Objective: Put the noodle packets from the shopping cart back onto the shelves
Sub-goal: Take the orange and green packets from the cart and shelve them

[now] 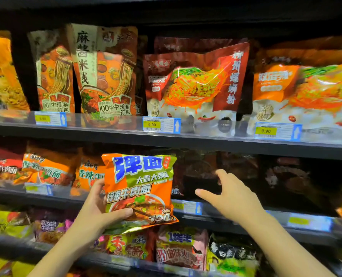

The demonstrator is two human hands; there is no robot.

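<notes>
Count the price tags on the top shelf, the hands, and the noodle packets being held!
Top-shelf price tags: 3
Hands: 2, left hand and right hand
Orange noodle packet held in the left hand: 1
Total: 6

Dark shelves (166, 141) run across the whole frame, tier on tier. On the top tier, tall orange noodle pouches (106, 70) stand upright at upper left, red-and-white pouches (196, 84) at centre and right, behind a clear lip with yellow price tags (152, 124). The middle tier carries orange packets (46, 168) at left and dark packets (242, 172) at right. The lower tier holds yellow, pink and green packets (181, 248).
</notes>
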